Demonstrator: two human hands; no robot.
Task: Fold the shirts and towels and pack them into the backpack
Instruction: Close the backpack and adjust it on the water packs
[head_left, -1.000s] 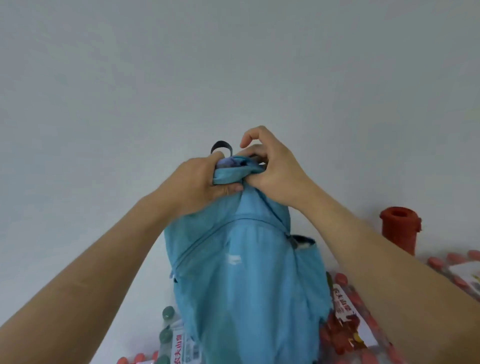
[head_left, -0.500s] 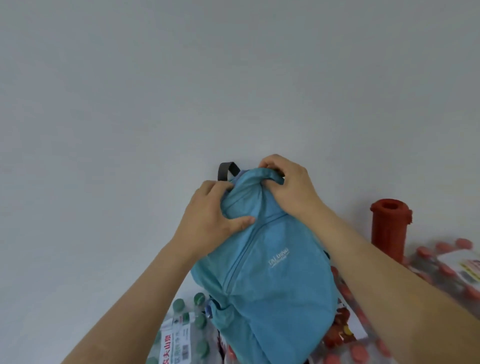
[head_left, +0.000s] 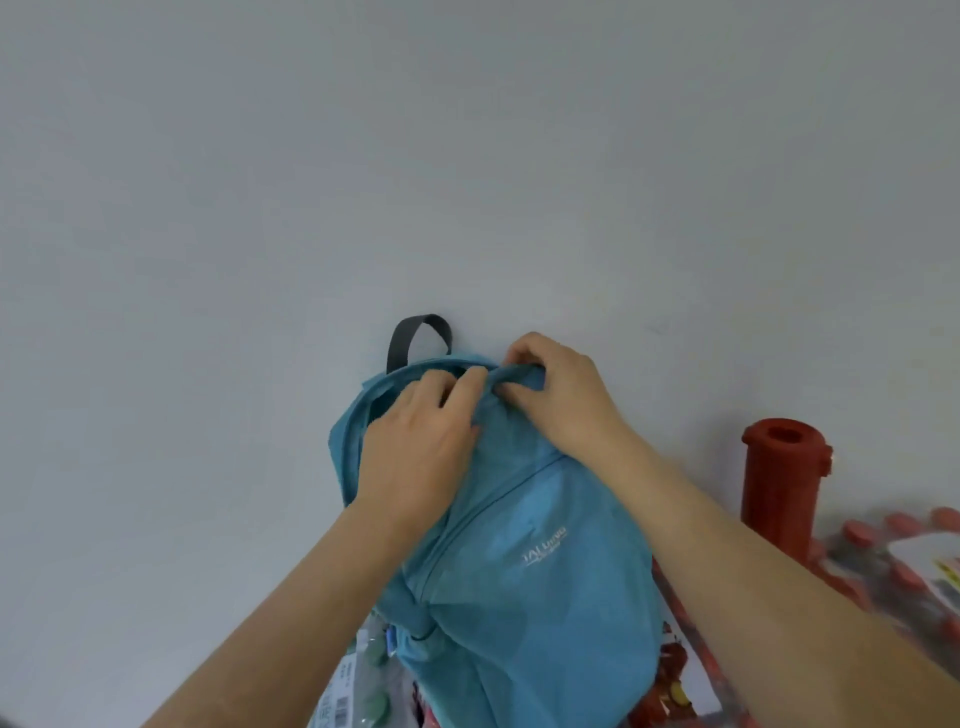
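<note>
— Both hands at the top?
— Yes. Your left hand (head_left: 415, 447) pinches the opening's edge; your right hand (head_left: 561, 400) grips the bunched fabric beside it.
— What's new?
— Against a second ago, the backpack (head_left: 519, 571) shows you its logo panel and the neck is less bunched; I judge packing done, closing next.
— Its lie?
— Left of the red container (head_left: 779, 483), long axis upright, grey loop (head_left: 418, 332) topmost, leaning away from that container.

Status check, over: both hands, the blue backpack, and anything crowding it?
Left hand and right hand both grip the backpack at its top edge. No shirts or towels in view. Red canister and bottle packs beside it, clear of the hands.
</note>
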